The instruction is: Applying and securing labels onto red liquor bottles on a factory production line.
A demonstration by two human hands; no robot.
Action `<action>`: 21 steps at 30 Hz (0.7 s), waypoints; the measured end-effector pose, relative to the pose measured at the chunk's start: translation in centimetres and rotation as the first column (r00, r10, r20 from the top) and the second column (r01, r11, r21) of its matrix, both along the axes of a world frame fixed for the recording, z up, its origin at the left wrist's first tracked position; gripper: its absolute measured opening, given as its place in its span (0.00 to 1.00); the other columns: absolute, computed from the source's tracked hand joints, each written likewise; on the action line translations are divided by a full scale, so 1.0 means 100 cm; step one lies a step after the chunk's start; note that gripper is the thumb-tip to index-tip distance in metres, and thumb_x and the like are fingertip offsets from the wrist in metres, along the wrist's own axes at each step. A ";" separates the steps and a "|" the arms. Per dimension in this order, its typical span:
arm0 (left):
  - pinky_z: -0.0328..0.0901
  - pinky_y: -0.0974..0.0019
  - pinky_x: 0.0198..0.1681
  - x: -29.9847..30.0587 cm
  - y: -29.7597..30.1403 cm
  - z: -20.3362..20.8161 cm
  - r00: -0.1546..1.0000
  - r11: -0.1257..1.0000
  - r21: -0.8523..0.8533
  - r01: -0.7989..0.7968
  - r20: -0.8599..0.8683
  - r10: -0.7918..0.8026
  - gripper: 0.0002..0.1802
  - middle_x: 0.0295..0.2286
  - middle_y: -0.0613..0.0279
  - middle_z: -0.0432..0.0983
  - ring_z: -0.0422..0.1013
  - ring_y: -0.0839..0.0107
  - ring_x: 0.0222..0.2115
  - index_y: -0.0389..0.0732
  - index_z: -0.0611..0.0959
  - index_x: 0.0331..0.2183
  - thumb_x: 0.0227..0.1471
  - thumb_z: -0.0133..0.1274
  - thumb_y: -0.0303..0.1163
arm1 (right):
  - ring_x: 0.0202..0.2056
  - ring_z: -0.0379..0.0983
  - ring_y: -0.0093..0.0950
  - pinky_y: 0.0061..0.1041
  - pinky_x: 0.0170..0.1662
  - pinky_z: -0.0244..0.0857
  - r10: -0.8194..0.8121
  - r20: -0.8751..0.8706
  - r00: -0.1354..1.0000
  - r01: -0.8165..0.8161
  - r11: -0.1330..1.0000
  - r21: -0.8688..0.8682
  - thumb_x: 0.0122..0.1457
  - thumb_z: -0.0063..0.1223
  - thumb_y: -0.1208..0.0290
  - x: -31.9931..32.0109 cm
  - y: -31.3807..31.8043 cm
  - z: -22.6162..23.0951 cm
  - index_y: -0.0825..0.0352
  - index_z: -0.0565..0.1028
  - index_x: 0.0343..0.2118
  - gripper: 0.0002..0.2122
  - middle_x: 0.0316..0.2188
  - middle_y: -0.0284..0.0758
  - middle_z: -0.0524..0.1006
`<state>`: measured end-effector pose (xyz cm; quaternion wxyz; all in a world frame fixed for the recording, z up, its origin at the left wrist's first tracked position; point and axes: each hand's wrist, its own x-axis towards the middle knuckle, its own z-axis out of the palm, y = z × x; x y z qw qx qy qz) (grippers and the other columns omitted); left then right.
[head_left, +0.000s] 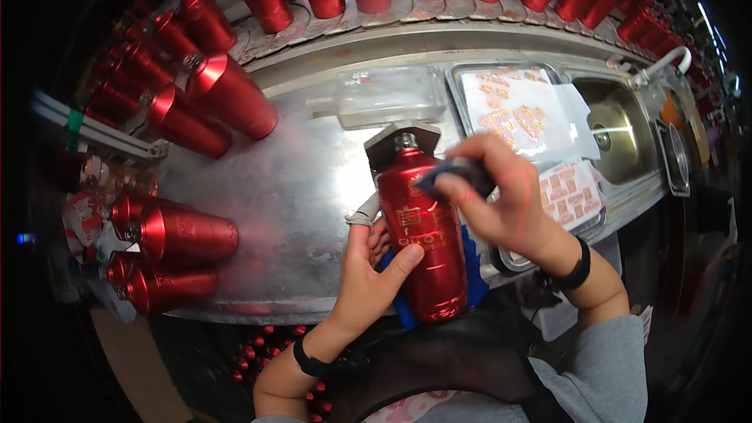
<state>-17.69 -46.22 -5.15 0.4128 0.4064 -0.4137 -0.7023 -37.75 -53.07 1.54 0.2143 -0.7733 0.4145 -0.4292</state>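
A glossy red bottle with gold lettering lies tilted at the near edge of the metal worktop, its bare neck pointing away from me. My left hand grips its left side, thumb on the front; a grey wrap covers one fingertip. In my right hand is a small dark blue pad, somewhat blurred, pressed against or just over the bottle's upper front. Behind the bottle's neck stands a dark angular block. Blue cloth shows beneath the bottle.
Sheets of red-and-gold stickers lie in a metal tray, with another sticker sheet nearer. A steel sink is at the right, a clear box behind. Red bottles lie at left; several more stand along the conveyor.
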 end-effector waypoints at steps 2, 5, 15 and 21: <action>0.59 0.62 0.59 -0.004 0.000 0.006 0.992 0.992 -0.014 -0.123 -0.040 0.122 0.38 0.54 0.47 0.66 0.65 0.65 0.55 0.32 0.58 0.58 0.55 0.61 0.33 | 0.29 0.73 0.36 0.33 0.32 0.67 -0.066 -0.027 0.997 0.062 0.990 -0.129 0.45 0.62 0.82 -0.007 -0.006 -0.003 0.68 0.75 0.38 0.14 0.29 0.38 0.74; 0.59 0.63 0.59 0.000 0.001 0.002 0.997 0.997 0.005 -0.071 -0.031 0.071 0.39 0.55 0.48 0.66 0.65 0.66 0.55 0.34 0.57 0.60 0.56 0.60 0.32 | 0.29 0.72 0.34 0.33 0.33 0.65 0.199 -0.135 0.971 -0.229 0.937 -0.265 0.44 0.62 0.79 -0.008 0.016 -0.005 0.66 0.77 0.35 0.12 0.28 0.35 0.74; 0.57 0.61 0.61 0.005 0.001 0.002 0.997 0.998 -0.017 -0.060 -0.049 0.060 0.40 0.57 0.51 0.63 0.62 0.66 0.58 0.36 0.54 0.64 0.59 0.55 0.34 | 0.31 0.74 0.20 0.22 0.31 0.67 -0.229 0.237 0.944 0.083 0.860 0.503 0.54 0.63 0.73 0.005 0.064 -0.010 0.69 0.72 0.36 0.11 0.28 0.33 0.76; 0.59 0.63 0.60 -0.001 0.001 0.002 0.996 0.998 -0.018 -0.063 -0.071 0.062 0.40 0.57 0.49 0.63 0.65 0.67 0.56 0.37 0.52 0.64 0.59 0.55 0.30 | 0.29 0.69 0.12 0.14 0.31 0.65 -0.525 0.290 0.800 0.209 0.697 0.686 0.56 0.60 0.78 -0.031 0.065 -0.052 0.68 0.67 0.36 0.11 0.30 0.32 0.74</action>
